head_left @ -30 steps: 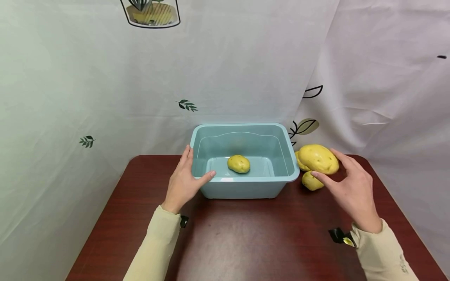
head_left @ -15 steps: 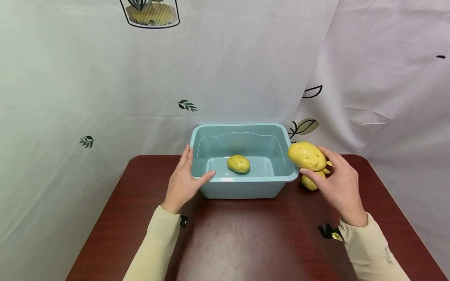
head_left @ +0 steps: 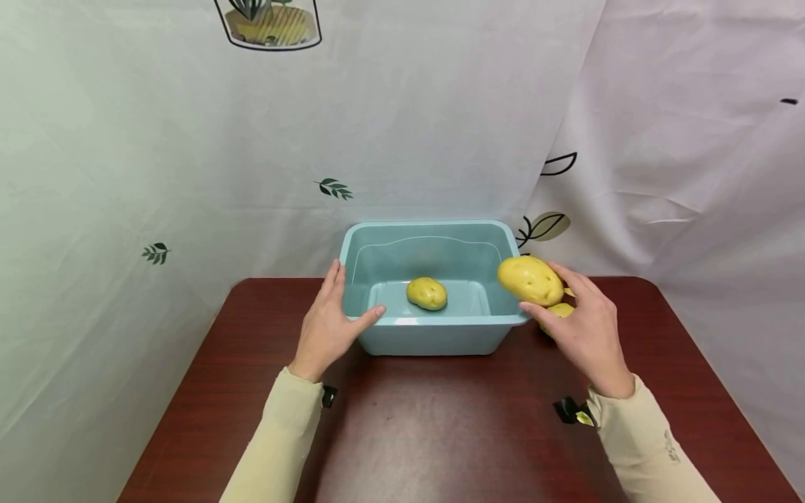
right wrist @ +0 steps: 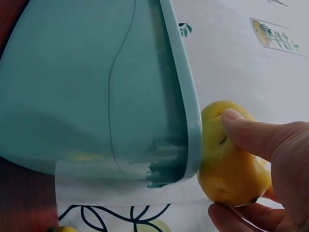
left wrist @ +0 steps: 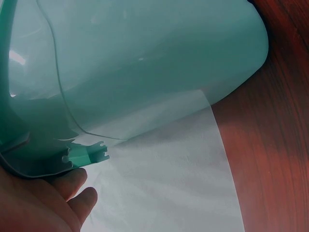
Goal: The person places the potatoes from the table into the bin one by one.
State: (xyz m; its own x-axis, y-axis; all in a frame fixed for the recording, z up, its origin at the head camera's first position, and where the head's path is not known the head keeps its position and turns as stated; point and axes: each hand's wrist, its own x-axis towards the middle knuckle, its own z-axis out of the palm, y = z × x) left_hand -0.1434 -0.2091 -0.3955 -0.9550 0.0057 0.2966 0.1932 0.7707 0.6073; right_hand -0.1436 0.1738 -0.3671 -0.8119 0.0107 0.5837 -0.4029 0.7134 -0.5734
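Note:
My right hand (head_left: 588,335) pinches a large yellow potato (head_left: 530,281) between thumb and fingers, at the right rim of a light-blue plastic basin (head_left: 434,339). In the right wrist view, the held potato (right wrist: 229,164) appears outside that rim, thumb on one side and fingers beneath. My left hand (head_left: 323,332) holds the basin's front left corner, thumb over the front rim and fingers along the left side. Its fingertips (left wrist: 84,200) show at the underside of the rim in the left wrist view. A smaller potato (head_left: 427,293) lies on the basin floor.
Another potato (head_left: 556,320) sits on the dark red table (head_left: 415,433) right of the basin, partly hidden by my right hand and the held potato. A sliver of a further yellow one shows behind. A pale printed cloth (head_left: 434,126) hangs behind the table.
My right hand has carried the large potato left, from over the other potatoes to the basin's right rim. My left hand and the basin have stayed put.

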